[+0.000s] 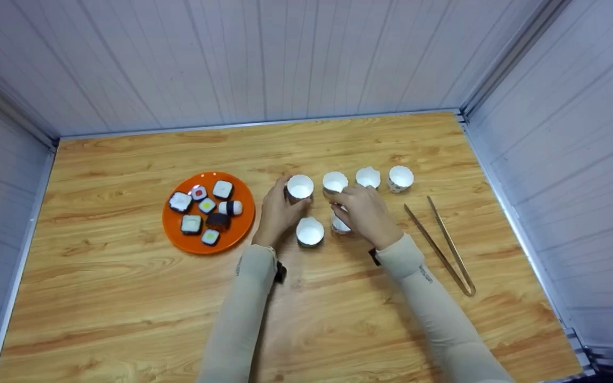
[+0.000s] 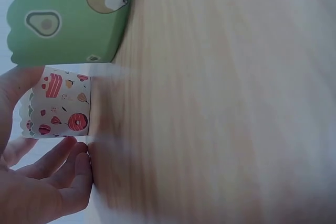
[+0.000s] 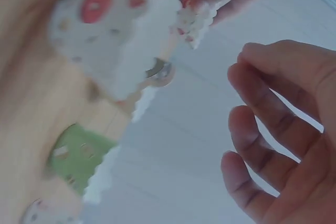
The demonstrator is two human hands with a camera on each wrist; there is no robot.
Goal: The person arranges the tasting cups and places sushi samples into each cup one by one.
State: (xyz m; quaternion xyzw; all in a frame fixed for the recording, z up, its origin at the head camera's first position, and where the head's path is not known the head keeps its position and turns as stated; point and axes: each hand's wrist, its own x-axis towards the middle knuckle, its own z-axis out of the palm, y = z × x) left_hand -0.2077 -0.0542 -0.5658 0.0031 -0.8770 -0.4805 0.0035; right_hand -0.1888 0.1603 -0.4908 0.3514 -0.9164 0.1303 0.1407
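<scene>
My left hand point(image 1: 279, 211) holds a white paper baking cup point(image 2: 62, 104) printed with cakes and doughnuts, thumb on one side and fingers on the other. The cup stands on the table at the left end of the back row. My right hand point(image 1: 366, 214) hovers over the front right cup point(image 1: 339, 225) and partly hides it. Its fingers are loosely bent with nothing between them, as the right wrist view shows. Left of that cup, in the front row, is a green cup point(image 2: 68, 22) with an avocado print.
Three more baking cups continue the back row, the rightmost cup point(image 1: 400, 178) at its end. An orange plate point(image 1: 242, 230) with several sushi pieces point(image 1: 191, 224) lies to the left. Metal tongs point(image 1: 449, 241) rest on the right. White panels point(image 1: 285, 64) wall the wooden table point(image 1: 125, 319).
</scene>
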